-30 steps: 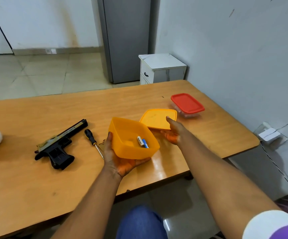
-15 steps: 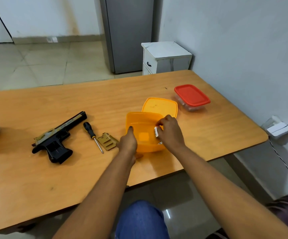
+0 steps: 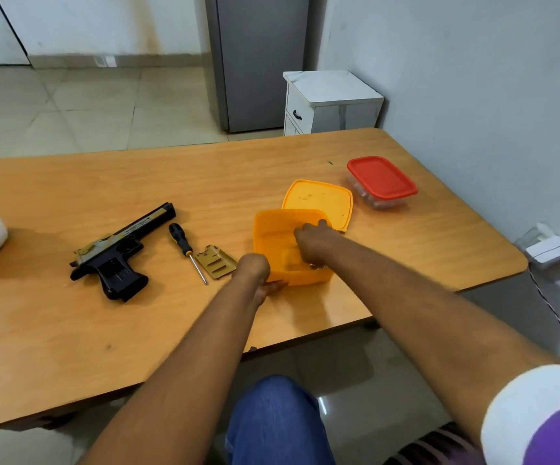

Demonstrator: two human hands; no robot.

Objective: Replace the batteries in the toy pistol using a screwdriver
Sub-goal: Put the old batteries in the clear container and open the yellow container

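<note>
The toy pistol (image 3: 121,251) lies flat on its side on the wooden bench (image 3: 70,330), left of centre. Its long axis runs on a diagonal, the muzzle pointing up and to the right, away from the person, and the black handle pointing down toward the near edge. Just right of it lies the screwdriver (image 3: 186,251), black handle farther away, metal shaft and tip pointing toward the near edge and slightly right. Touching or just beside the shaft on its right lies a tan battery cover (image 3: 216,261), flat on the bench.

Right of the cover stands an open orange container (image 3: 272,236). The left hand (image 3: 255,273) holds its near left corner, fingers curled against the outer wall, so that grip is closed on the container. The right hand (image 3: 312,245) reaches down inside it with fingers curled; the hand hides most of the inside, so what it holds, if anything, cannot be told. Something small and shiny shows just under the hand near the front wall.

The orange lid (image 3: 319,199) lies flat behind the container, touching or partly under its far rim. Farther right, apart, stands a clear container with a red lid (image 3: 381,179) shut on it; its contents are too dim to name.
</note>
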